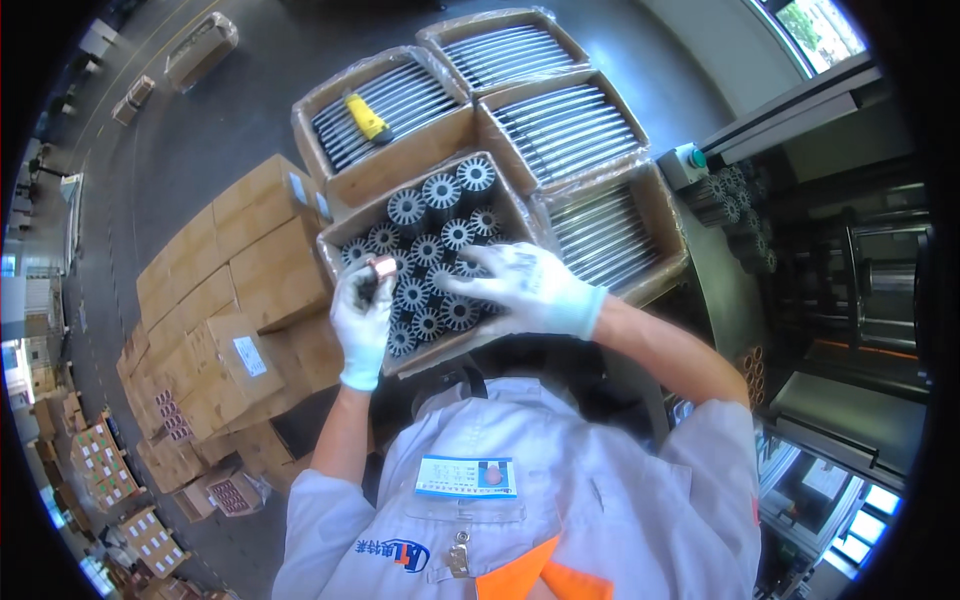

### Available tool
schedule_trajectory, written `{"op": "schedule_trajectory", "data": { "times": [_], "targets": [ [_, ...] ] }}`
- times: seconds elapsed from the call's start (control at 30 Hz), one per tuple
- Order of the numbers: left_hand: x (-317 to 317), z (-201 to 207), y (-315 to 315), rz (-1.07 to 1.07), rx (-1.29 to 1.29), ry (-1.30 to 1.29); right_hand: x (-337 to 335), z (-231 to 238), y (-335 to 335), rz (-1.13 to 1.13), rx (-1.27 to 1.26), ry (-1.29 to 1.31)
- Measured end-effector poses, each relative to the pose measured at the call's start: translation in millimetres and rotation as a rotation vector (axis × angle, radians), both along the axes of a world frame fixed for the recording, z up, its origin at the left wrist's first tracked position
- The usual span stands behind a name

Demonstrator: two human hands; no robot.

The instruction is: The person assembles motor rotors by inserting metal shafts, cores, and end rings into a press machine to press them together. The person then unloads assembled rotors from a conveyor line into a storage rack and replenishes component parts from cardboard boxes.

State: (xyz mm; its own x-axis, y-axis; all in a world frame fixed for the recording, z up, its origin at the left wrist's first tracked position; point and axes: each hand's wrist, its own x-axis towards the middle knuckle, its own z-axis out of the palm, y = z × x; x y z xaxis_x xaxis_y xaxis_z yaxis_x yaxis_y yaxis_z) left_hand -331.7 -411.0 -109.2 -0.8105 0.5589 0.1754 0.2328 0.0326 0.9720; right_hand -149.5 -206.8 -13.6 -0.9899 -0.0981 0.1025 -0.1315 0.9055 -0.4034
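Note:
A cardboard box (pixel 352 232) in front of me holds several dark grey slotted metal rotor cores (pixel 440 190) standing on end. My left hand (pixel 362 315), in a white glove, is closed around a small cylindrical part with a copper-coloured end (pixel 382 266), held just over the box's left side. My right hand (pixel 522 288), also gloved, lies spread over the cores at the box's right, fingers touching their tops; whether it grips one is hidden.
Four open cartons of thin metal shafts (pixel 565 130) stand behind and right of the box; a yellow-handled tool (pixel 367 117) lies on one. Stacked closed cartons (pixel 235 290) fill the left. A machine with more cores (pixel 735 205) stands at the right.

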Motion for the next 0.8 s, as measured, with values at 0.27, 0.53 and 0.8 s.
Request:
{"op": "schedule_trajectory", "data": {
  "times": [0.27, 0.53, 0.8],
  "targets": [
    [1.4, 14.0, -1.6, -0.09, 0.024, 0.028, -33.2, -26.7, 10.0, 0.13, -0.26, -0.477],
    [-4.0, 14.5, -6.7, -0.134, -0.012, 0.219, -27.9, -27.8, 1.7, 0.34, 0.185, -0.22],
    [-5.6, 9.8, -5.2, -0.125, -0.08, 0.307, -40.2, -56.8, 8.2, 0.365, 0.194, 0.024]
  ]
}}
